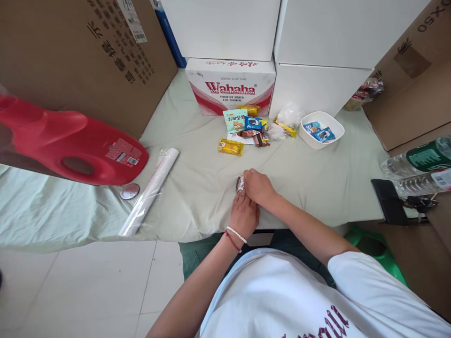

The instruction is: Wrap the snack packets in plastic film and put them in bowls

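Observation:
A small snack packet with a brown and silvery wrapper (240, 184) is at my fingertips, near the front edge of the cloth-covered table. My left hand (244, 215), wearing a white bead bracelet and a red cord, has its fingers closed on the near end of the packet. From the right, my right hand (260, 188) grips the packet's side with curled fingers. Both hands touch each other, and they cover most of the wrapper. Beyond them lies a yellow snack packet (230, 147), next to brown-wrapped snacks (260, 140) and a green pouch (235, 121).
A white bowl (322, 143) with blue packets stands at the back right. On the left are a red jug (102, 145), a clear-wrapped roll (150, 192) and a round lid (130, 191). A Wahaha box (230, 89) stands behind; bottles (423, 183) lie at right.

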The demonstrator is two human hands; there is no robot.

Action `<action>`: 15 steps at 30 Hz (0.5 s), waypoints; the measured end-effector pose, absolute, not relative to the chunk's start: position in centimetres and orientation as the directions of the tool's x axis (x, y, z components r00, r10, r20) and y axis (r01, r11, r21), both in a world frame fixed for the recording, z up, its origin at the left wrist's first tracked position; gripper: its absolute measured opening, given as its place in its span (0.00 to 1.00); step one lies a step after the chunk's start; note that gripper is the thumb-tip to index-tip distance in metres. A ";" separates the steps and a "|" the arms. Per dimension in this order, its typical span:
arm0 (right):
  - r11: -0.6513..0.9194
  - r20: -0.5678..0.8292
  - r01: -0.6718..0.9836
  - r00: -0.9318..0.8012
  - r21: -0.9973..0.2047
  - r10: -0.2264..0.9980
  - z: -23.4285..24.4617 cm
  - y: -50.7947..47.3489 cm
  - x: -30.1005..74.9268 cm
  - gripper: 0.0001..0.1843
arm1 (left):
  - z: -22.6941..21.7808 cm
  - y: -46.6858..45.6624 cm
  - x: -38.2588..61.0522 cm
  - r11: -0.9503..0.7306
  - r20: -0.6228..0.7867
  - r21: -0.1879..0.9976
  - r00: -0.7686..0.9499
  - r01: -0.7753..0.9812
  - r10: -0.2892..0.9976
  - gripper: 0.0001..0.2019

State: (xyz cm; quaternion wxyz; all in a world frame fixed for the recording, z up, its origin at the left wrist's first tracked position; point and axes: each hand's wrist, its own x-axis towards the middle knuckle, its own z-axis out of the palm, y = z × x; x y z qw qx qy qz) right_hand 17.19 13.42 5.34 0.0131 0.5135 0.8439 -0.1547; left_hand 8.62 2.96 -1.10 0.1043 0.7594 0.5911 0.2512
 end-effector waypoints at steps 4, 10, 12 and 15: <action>0.507 -0.116 0.832 -0.540 -0.224 0.834 4.1 11.9 17.3 0.13 | -0.8 1.5 5.2 -0.392 0.361 0.607 0.200 0.691 0.911 0.20; 0.605 0.002 0.775 -0.615 -0.181 0.788 3.1 10.0 17.9 0.35 | -1.7 0.4 0.0 -0.195 0.460 0.621 -0.152 0.759 0.875 0.10; 0.584 -0.007 0.791 -0.595 -0.182 0.804 3.2 10.4 17.4 0.34 | -2.1 1.0 -0.6 -0.135 0.472 0.567 -0.186 0.813 0.862 0.09; 0.559 -0.020 0.811 -0.570 -0.173 0.821 3.8 11.2 16.7 0.22 | -2.4 2.0 -0.4 -0.110 0.487 0.445 -0.137 0.889 0.862 0.08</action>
